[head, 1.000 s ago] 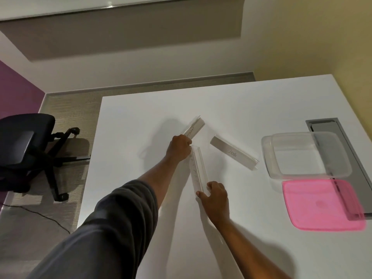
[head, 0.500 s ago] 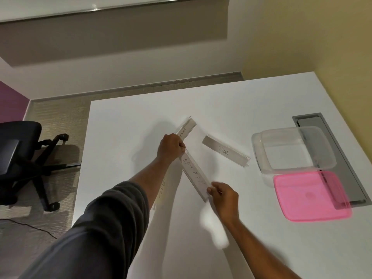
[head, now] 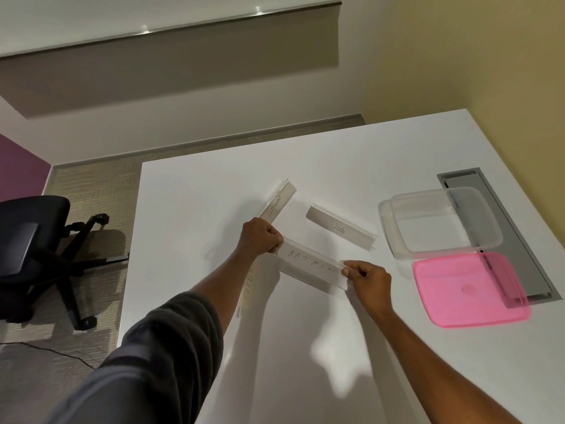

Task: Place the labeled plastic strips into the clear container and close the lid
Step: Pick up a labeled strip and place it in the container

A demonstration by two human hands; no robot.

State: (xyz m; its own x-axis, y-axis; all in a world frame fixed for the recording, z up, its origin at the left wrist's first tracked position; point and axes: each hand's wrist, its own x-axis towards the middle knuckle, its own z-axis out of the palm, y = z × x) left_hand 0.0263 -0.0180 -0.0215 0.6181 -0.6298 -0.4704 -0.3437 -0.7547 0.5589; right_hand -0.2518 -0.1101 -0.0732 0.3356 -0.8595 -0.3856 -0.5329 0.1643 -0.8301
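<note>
I hold a clear plastic strip marked BATMAN (head: 310,264) above the white table (head: 305,347), one end in each hand. My left hand (head: 260,238) pinches its left end, my right hand (head: 368,278) its right end. A strip marked ELEPHANT (head: 279,203) lies on the table behind my left hand. Another strip, marked DOG (head: 339,231), lies to the right of it. A fourth strip (head: 248,284) shows partly under my left forearm. The clear container (head: 440,221) stands open at the right, with its pink lid (head: 469,289) lying flat in front of it.
A grey cable hatch (head: 519,255) is set into the table under the container and lid. A black office chair (head: 33,249) stands on the carpet left of the table. A yellow wall runs along the table's right side.
The BATMAN strip has come up off the table and turned from lengthwise to crosswise, its label now facing me. My right hand moved right with its end.
</note>
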